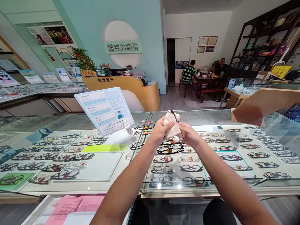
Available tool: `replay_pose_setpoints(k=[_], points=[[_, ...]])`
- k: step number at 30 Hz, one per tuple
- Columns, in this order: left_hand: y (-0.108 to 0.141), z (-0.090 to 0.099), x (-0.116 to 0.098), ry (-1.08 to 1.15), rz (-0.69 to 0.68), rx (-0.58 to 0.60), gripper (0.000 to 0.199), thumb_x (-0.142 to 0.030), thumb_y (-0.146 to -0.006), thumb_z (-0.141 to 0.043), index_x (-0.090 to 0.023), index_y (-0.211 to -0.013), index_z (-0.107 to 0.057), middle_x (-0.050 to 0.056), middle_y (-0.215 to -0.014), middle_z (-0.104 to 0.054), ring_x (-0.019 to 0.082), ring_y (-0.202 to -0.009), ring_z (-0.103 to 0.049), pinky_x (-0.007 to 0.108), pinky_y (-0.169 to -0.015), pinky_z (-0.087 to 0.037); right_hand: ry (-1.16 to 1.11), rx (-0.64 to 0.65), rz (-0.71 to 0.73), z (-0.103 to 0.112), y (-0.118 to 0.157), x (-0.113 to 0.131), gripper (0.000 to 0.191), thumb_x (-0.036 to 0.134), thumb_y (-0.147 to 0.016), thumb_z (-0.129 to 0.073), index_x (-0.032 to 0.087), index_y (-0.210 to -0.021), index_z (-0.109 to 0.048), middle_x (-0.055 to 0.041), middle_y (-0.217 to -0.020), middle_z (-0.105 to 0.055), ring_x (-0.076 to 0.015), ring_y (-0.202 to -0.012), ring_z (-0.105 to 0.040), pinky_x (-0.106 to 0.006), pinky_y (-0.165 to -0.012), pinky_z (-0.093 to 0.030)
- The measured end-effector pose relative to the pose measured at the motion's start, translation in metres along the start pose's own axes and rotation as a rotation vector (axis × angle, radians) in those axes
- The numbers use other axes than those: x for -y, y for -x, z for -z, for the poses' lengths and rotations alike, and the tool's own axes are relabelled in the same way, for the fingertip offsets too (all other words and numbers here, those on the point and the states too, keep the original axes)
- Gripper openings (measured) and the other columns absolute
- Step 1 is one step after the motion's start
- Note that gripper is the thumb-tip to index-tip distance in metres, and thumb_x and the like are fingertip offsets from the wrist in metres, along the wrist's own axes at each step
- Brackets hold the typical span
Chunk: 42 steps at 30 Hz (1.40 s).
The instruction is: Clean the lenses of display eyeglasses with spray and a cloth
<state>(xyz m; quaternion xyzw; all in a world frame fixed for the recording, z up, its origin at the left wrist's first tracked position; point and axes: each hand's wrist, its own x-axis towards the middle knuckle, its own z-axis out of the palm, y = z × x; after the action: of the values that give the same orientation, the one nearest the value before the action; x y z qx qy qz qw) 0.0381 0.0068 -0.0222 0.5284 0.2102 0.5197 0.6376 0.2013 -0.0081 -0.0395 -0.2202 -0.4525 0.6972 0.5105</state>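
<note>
My left hand [161, 127] is closed around a cream cloth [172, 128], thumb pressed on its front. A thin dark strip [174, 116], which looks like part of an eyeglass frame, shows at the cloth's top; the rest is hidden. At the cloth's right edge my right hand [189, 132] pinches with its fingertips; whether it also grips the dark piece is unclear. Both hands are raised above the glass display counter [150, 186]. Below them are dark-framed eyeglasses [170, 149]. Another pair of glasses [137, 145] lies left of my wrist.
A small white bottle [128, 128] stands beside a tilted printed sign [104, 109]. Rows of eyeglasses [191, 168] fill the display. On the right rises a wooden-looking panel [264, 104]. Pink papers [67, 206] lie in a drawer at lower left. Two people sit at a far table [207, 79].
</note>
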Motion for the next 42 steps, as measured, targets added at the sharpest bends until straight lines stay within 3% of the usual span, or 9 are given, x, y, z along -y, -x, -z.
replay_pose_setpoints(k=[5,9,14,18,22,28,31,35,42], points=[[-0.004,-0.002,0.013,-0.011,-0.030,-0.245,0.067,-0.069,-0.067,-0.094,-0.012,-0.098,-0.075,0.006,-0.077,-0.076,0.015,-0.062,-0.069,0.022,-0.057,-0.052,0.067,0.097,0.014,-0.010,0.002,-0.006,0.038,0.051,-0.074,-0.095,0.020,-0.091,-0.079,-0.0048,-0.090,-0.077,-0.0183,-0.085,-0.068,-0.032,-0.086,-0.056],[-0.008,0.001,0.015,0.094,0.010,-0.221,0.072,-0.077,-0.076,-0.084,-0.011,-0.104,-0.076,0.010,-0.084,-0.079,0.018,-0.065,-0.072,0.024,-0.053,-0.053,0.101,0.082,0.029,-0.009,0.001,-0.006,0.040,0.057,-0.078,-0.092,0.020,-0.088,-0.077,-0.0050,-0.091,-0.075,-0.0184,-0.087,-0.068,-0.033,-0.089,-0.055],[-0.018,0.011,0.009,0.284,-0.051,-0.352,0.040,-0.048,-0.100,-0.070,-0.011,-0.117,-0.072,0.015,-0.111,-0.080,0.021,-0.089,-0.077,0.028,-0.072,-0.062,-0.004,-0.022,0.086,0.007,0.000,0.008,0.036,0.049,-0.077,-0.095,0.020,-0.090,-0.079,-0.0010,-0.089,-0.069,-0.0135,-0.085,-0.065,-0.027,-0.086,-0.056],[-0.023,0.018,0.005,0.272,-0.117,-0.468,0.031,-0.021,-0.089,-0.072,-0.016,-0.120,-0.068,0.010,-0.109,-0.079,0.020,-0.093,-0.076,0.033,-0.086,-0.061,-0.099,-0.057,0.174,0.016,0.000,0.020,0.032,0.047,-0.079,-0.093,0.021,-0.089,-0.078,-0.0011,-0.092,-0.069,-0.0148,-0.090,-0.067,-0.028,-0.088,-0.059],[-0.019,0.021,0.007,0.177,-0.172,-0.412,0.032,-0.019,-0.076,-0.072,-0.022,-0.107,-0.065,-0.004,-0.074,-0.062,0.011,-0.056,-0.053,0.024,-0.059,-0.048,-0.062,-0.031,0.201,0.020,0.001,0.022,0.032,0.050,-0.082,-0.089,0.021,-0.084,-0.076,-0.0044,-0.098,-0.074,-0.0173,-0.099,-0.070,-0.030,-0.097,-0.057],[-0.002,0.016,0.004,-0.430,-0.401,-0.325,0.042,-0.048,-0.090,-0.076,-0.019,-0.067,-0.056,0.002,-0.081,-0.056,0.014,-0.068,-0.051,0.028,-0.066,-0.045,0.100,0.030,0.169,0.021,0.006,0.027,0.029,0.050,-0.087,-0.085,0.021,-0.086,-0.077,-0.0048,-0.087,-0.075,-0.0175,-0.088,-0.070,-0.029,-0.090,-0.055],[0.003,0.010,0.000,-0.696,-0.588,-0.305,0.033,-0.050,-0.085,-0.086,-0.021,-0.091,-0.071,0.008,-0.111,-0.070,0.024,-0.101,-0.064,0.033,-0.088,-0.051,0.190,0.022,0.123,0.024,0.009,0.034,0.036,0.053,-0.083,-0.087,0.019,-0.085,-0.077,-0.0054,-0.082,-0.074,-0.0172,-0.081,-0.069,-0.029,-0.084,-0.055],[0.006,0.009,0.003,-0.863,-0.669,-0.111,0.071,-0.053,-0.081,-0.092,-0.027,-0.142,-0.067,0.015,-0.148,-0.064,0.032,-0.129,-0.062,0.037,-0.098,-0.053,0.282,0.061,0.023,0.031,0.013,0.044,0.040,0.056,-0.082,-0.088,0.018,-0.076,-0.074,-0.0056,-0.074,-0.074,-0.0174,-0.073,-0.068,-0.028,-0.073,-0.053],[0.010,0.008,0.001,-0.851,-0.589,-0.083,0.083,-0.044,-0.065,-0.103,-0.028,-0.141,-0.073,0.013,-0.133,-0.074,0.030,-0.116,-0.070,0.038,-0.106,-0.053,0.378,0.084,-0.063,0.037,0.020,0.053,0.041,0.056,-0.082,-0.087,0.017,-0.076,-0.076,-0.0070,-0.070,-0.075,-0.0193,-0.070,-0.070,-0.030,-0.071,-0.053]])
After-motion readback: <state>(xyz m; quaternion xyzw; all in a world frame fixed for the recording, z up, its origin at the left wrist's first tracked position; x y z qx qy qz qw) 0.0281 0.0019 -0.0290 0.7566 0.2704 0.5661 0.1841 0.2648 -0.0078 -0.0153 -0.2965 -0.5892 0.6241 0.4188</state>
